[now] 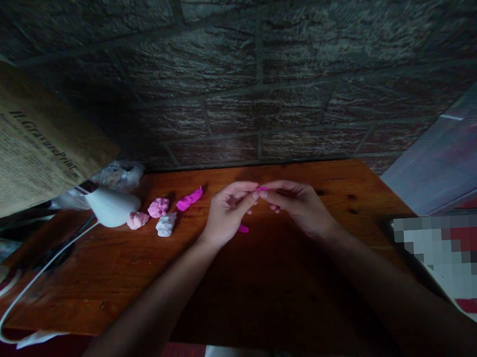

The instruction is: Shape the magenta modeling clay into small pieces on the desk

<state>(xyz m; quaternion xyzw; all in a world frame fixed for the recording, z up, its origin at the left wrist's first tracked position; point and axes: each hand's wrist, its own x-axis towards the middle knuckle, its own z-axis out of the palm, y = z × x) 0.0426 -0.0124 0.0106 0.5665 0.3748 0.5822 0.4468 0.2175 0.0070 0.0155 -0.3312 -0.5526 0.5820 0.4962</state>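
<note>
Between the fingertips of my left hand (pixel 232 208) and my right hand (pixel 298 202) is a small bit of magenta modelling clay (pixel 262 188). Both hands pinch it, thumbs and forefingers meeting above the wooden table. Just below my left hand lies another magenta clay piece (pixel 243 229), partly hidden by that hand. Off to the left rest a long crumpled magenta clay strip (pixel 190 199), a pink clay lump (pixel 158 207), a paler pink lump (pixel 138 220) and a white lump (pixel 166 225).
A lamp with a white base (pixel 114 206) and a printed paper-like shade (pixel 32 136) stands on the left of the wooden table (pixel 88 282). Its white cord (pixel 39 271) loops over the front edge. Behind is a brick-patterned wall (pixel 235 109); a greyish panel (pixel 441 152) is at right.
</note>
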